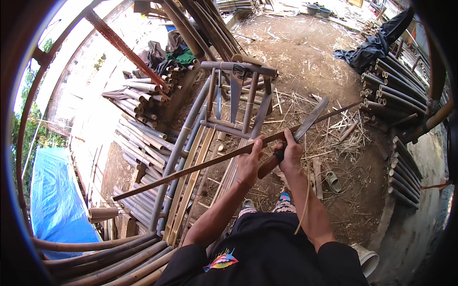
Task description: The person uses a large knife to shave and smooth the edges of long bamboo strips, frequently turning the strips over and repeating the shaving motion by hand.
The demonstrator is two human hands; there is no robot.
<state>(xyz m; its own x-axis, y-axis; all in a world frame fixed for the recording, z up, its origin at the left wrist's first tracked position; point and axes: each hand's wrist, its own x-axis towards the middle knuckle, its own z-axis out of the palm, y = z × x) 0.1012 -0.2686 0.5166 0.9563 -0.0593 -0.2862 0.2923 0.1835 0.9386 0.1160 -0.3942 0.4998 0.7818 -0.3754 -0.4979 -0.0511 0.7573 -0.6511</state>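
Note:
A long, narrow dark bamboo strip runs slantwise in front of me, from low on the left to high on the right. My left hand is closed around it near its middle, thumb on top. Just to the right, my right hand grips a machete by its handle, whose brown end sticks out below the fist. The machete's broad grey blade points up and right, crossing the strip. Beyond my hands, a hand saw hangs blade-down on a bamboo rack.
Bamboo poles lie stacked on the left and right. Shavings litter the dirt floor. A blue tarp is at far left, and a white bucket stands by my right side. Dark cloth drapes over the right stack.

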